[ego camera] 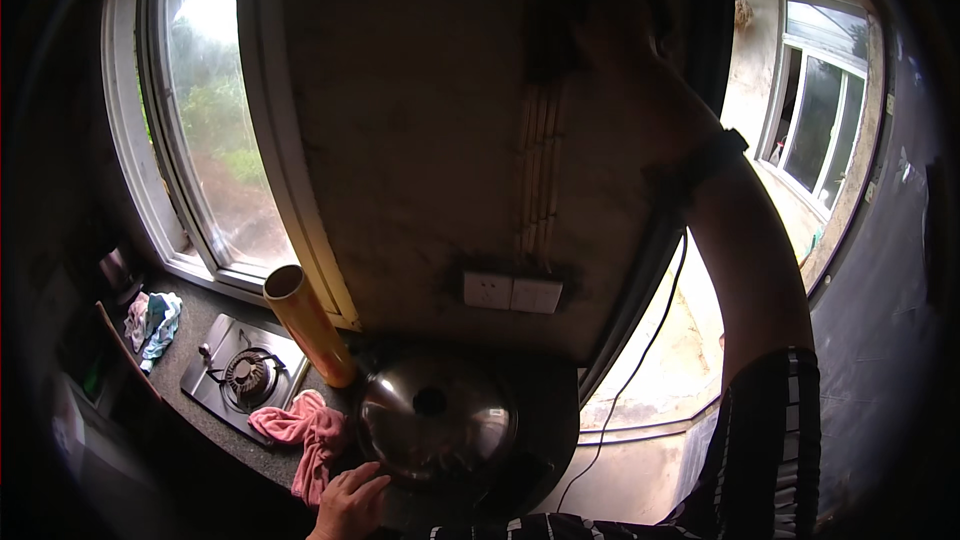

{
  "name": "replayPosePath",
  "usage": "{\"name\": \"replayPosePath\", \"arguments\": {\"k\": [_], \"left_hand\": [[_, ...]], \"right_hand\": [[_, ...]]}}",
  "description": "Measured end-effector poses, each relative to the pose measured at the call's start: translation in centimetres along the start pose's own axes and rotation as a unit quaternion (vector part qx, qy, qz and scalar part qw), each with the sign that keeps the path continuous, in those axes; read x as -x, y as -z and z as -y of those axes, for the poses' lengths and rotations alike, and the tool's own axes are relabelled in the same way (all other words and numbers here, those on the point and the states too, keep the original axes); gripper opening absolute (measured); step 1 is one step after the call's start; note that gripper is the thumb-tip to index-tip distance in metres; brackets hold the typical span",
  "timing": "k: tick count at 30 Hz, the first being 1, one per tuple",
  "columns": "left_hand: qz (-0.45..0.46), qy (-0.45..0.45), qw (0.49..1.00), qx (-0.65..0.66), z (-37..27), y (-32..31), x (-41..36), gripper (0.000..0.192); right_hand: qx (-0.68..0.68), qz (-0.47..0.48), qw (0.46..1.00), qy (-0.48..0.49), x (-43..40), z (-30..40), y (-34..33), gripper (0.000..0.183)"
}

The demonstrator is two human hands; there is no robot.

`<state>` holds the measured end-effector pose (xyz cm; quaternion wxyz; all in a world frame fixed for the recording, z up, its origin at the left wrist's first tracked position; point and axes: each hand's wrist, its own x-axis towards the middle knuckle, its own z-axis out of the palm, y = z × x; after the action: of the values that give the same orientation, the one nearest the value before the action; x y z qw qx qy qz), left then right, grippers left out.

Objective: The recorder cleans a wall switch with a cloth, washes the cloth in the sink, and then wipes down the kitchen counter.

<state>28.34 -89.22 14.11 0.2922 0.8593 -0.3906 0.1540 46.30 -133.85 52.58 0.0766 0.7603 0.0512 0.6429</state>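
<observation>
My left hand [351, 499] is low in the view, its fingers spread at the near left rim of a domed metal pot lid [439, 420] with a dark knob; whether they touch the rim is unclear. A pink cloth [315, 435] lies just beyond that hand, on the counter. My right arm reaches up and forward, a dark band at its wrist. In deep shadow near the top of the wall is my right hand [611, 30]; its fingers and anything in them cannot be made out. Below it, several pale pipes or cables [538, 172] run down to wall sockets [512, 292].
A gas burner [247, 379] is set in the stone counter [199, 420]. An orange-yellow tube [311, 326] stands between burner and lid. Crumpled cloths [157, 319] lie at the far left, under a window [217, 112]. A black cable [641, 360] hangs by the doorway at right.
</observation>
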Motion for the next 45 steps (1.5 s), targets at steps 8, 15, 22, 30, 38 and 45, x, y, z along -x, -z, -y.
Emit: {"name": "replayPosePath", "arguments": {"k": [8, 15, 22, 30, 38, 45], "left_hand": [[-0.003, 0.051, 0.999, -0.013, -0.3, 0.5, 0.7, 0.023], [0.0, 0.034, 0.999, 0.004, 0.0, 0.1, -0.1, 0.025], [-0.023, 0.027, 0.999, 0.019, 0.5, -0.1, 0.9, 0.025], [0.0, 0.034, 0.999, 0.003, 1.2, -0.3, 0.6, 0.026], [-0.032, 0.012, 0.999, 0.003, 0.1, -0.1, 1.8, 0.022], [-0.037, 0.045, 0.998, 0.004, -0.8, 0.4, 3.0, 0.023]], "right_hand": [[-0.036, -0.003, 0.998, 0.055, 0.7, 0.1, -5.1, 0.052], [-0.055, 0.025, 0.997, 0.052, 4.9, -2.1, -9.6, 0.057], [-0.037, -0.004, 0.997, 0.065, 10.0, -1.7, -9.2, 0.056], [-0.289, 0.073, 0.912, -0.281, 16.6, 3.8, -5.2, 0.027], [-0.103, 0.157, 0.981, -0.047, 20.3, 3.8, -3.9, 0.029], [-0.076, 0.13, 0.986, 0.07, 13.2, -1.3, -4.7, 0.033]]}}
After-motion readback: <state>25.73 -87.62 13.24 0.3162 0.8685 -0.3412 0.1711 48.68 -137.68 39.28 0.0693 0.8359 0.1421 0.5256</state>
